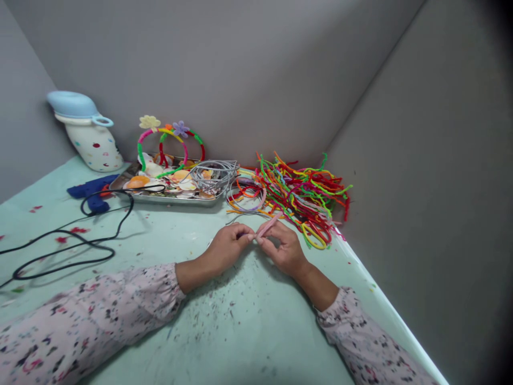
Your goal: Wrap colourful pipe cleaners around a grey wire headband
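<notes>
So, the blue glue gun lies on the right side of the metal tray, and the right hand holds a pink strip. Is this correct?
Not quite: the head view shows the blue glue gun on the left side of the metal tray; the right hand does hold a pink strip.

Cannot see the lower end of the slim, soft-looking pale-pink strip (268, 225) behind pinching fingertips (260, 240). Cannot follow the thin, looping black cord (131, 209) past the left edge.
</notes>
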Demonstrator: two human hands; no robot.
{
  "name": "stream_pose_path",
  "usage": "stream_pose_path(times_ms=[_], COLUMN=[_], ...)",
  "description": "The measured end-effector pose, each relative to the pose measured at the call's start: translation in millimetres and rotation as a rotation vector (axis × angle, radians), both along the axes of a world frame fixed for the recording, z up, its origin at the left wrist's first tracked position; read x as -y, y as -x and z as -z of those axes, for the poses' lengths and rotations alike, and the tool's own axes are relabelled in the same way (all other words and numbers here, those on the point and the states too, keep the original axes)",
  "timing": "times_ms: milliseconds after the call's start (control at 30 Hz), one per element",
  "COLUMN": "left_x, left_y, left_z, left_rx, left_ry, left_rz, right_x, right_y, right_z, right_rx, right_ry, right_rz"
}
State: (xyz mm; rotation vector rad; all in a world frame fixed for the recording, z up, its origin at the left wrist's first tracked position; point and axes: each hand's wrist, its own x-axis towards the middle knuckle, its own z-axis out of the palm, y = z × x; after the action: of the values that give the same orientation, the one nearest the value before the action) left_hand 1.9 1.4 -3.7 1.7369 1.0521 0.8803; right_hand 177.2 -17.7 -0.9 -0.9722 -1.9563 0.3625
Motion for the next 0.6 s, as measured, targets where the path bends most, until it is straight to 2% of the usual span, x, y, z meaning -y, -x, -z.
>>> stream_pose_path(times_ms=[200,433,600], left_x=[-0.5,-0.4,0.7], left_y=[0.5,0.8,0.6], left_z=[-0.3,-3.2,-7.4], left_rx=[0.061,0.152,0.158], left_ry=[0.032,0.201,0.221], left_rz=[0.025,0.041,0.018], right_x=[-0.5,-2.7,-2.9], right_y=[-0.8,-5.1,-6.7], right_z=[-0.3,7.0,5.8], right_rx=[0.018,0.069,0.119], right_ry=[-0.056,-0.130,-0.146], right_rz=[-0.031,-0.079,-0.126])
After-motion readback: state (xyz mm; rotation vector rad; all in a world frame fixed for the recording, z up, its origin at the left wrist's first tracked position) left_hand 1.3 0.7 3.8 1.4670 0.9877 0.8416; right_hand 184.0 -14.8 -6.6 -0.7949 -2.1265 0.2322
